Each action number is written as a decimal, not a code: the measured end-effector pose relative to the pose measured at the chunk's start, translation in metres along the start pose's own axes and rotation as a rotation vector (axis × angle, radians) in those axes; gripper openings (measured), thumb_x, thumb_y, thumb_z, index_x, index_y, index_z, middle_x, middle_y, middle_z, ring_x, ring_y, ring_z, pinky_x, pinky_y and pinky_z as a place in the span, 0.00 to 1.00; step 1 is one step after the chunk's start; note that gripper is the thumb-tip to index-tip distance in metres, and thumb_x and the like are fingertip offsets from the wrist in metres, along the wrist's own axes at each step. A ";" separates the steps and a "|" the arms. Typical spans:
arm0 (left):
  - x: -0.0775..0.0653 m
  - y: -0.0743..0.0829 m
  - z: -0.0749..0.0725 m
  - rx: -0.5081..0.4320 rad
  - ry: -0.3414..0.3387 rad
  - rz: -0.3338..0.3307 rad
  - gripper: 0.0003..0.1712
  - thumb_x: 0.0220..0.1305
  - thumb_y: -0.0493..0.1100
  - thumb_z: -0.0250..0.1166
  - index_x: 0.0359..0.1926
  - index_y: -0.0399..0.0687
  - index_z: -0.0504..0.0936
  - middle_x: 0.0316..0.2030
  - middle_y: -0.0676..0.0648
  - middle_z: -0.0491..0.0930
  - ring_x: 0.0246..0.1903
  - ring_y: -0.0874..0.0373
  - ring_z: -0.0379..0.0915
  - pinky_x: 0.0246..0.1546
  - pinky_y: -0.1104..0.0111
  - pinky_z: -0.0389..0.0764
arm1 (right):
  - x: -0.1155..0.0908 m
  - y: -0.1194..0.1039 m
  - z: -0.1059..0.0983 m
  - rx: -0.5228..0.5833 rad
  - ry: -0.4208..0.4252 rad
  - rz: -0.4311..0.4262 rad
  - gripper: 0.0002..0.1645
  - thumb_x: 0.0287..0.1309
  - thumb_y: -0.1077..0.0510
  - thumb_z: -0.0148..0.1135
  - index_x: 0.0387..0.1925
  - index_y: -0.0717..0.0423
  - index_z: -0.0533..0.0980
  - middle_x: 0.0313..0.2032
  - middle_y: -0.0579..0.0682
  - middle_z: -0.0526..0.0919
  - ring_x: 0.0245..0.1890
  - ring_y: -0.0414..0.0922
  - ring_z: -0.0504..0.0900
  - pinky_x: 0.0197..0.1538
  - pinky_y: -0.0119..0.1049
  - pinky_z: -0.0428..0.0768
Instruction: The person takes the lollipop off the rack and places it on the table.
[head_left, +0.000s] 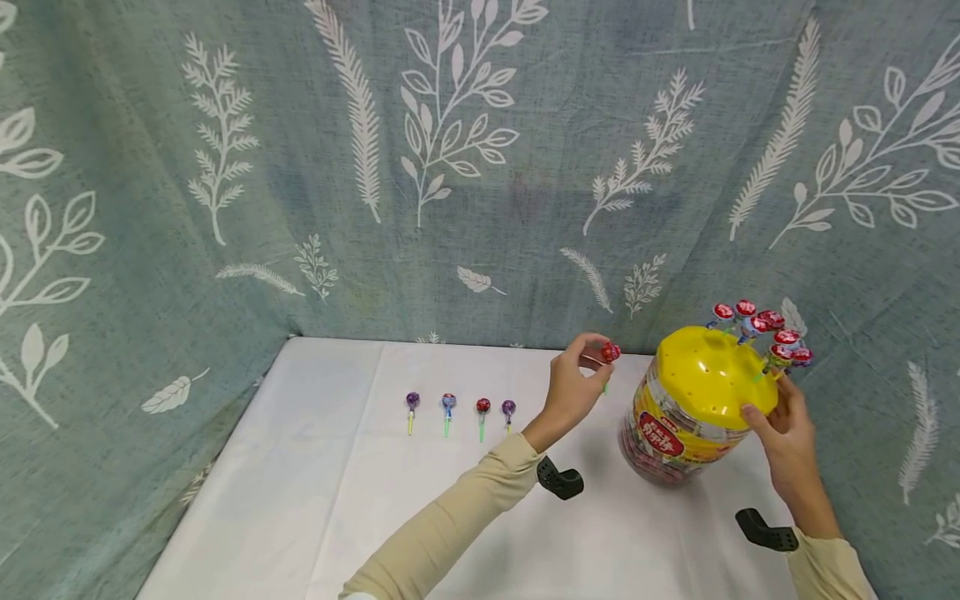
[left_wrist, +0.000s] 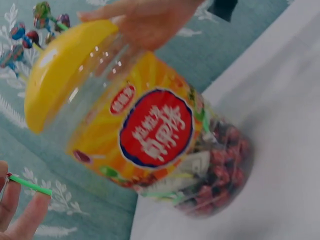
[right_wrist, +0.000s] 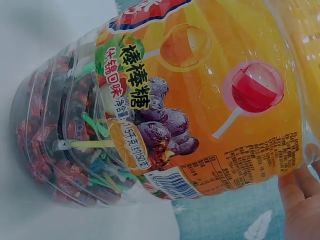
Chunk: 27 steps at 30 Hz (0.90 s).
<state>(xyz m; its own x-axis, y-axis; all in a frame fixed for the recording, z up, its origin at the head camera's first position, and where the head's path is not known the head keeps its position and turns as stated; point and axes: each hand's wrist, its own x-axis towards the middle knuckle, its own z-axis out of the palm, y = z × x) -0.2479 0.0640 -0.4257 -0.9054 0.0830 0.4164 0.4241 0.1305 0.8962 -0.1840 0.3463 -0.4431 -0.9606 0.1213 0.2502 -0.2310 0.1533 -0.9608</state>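
In the head view my left hand (head_left: 573,383) pinches a red-wrapped lollipop (head_left: 611,352) with a green stick, to the left of the candy jar. Thumb and fingertips meet at the stick (left_wrist: 31,185) in the left wrist view. A clear plastic jar (head_left: 663,429) with a yellow lid (head_left: 708,375) stands on the table's right side. My right hand (head_left: 787,433) grips it at the lid's right edge, thumb on top and fingers round the side. Several wrapped lollipops (head_left: 786,337) stick up from holes in the lid. More red-wrapped candies (right_wrist: 55,140) fill the jar's lower part.
Left of the jar, several lollipops lie in a spaced row on the white tablecloth (head_left: 315,500), among them a purple one (head_left: 412,400), a blue one (head_left: 448,401) and a red one (head_left: 483,406). A grey-green leaf-patterned curtain (head_left: 480,233) hangs behind and beside the table.
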 end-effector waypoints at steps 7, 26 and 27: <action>-0.006 -0.022 -0.008 0.019 0.025 -0.051 0.18 0.55 0.31 0.66 0.47 0.47 0.78 0.31 0.48 0.80 0.30 0.59 0.78 0.31 0.72 0.79 | 0.000 0.003 -0.001 0.028 -0.004 -0.011 0.41 0.66 0.65 0.52 0.73 0.47 0.45 0.72 0.50 0.49 0.63 0.34 0.60 0.54 0.15 0.66; -0.021 -0.063 -0.027 -0.008 0.036 -0.221 0.19 0.55 0.29 0.66 0.48 0.47 0.78 0.31 0.45 0.78 0.28 0.59 0.76 0.20 0.71 0.81 | -0.001 0.000 0.000 0.052 -0.010 -0.029 0.40 0.66 0.65 0.51 0.73 0.48 0.45 0.72 0.51 0.50 0.62 0.34 0.61 0.53 0.14 0.67; -0.021 -0.066 -0.027 -0.008 0.036 -0.229 0.19 0.55 0.29 0.67 0.48 0.47 0.78 0.31 0.45 0.78 0.28 0.59 0.76 0.20 0.71 0.81 | -0.001 0.000 0.001 0.049 -0.010 -0.029 0.40 0.66 0.65 0.51 0.73 0.48 0.45 0.72 0.51 0.50 0.62 0.34 0.61 0.53 0.14 0.66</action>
<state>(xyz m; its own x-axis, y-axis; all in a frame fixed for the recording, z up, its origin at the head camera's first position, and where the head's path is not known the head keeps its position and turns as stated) -0.2569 0.0267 -0.4893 -0.9782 0.0167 0.2072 0.2076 0.1338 0.9690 -0.1836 0.3457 -0.4433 -0.9546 0.1079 0.2776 -0.2663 0.1082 -0.9578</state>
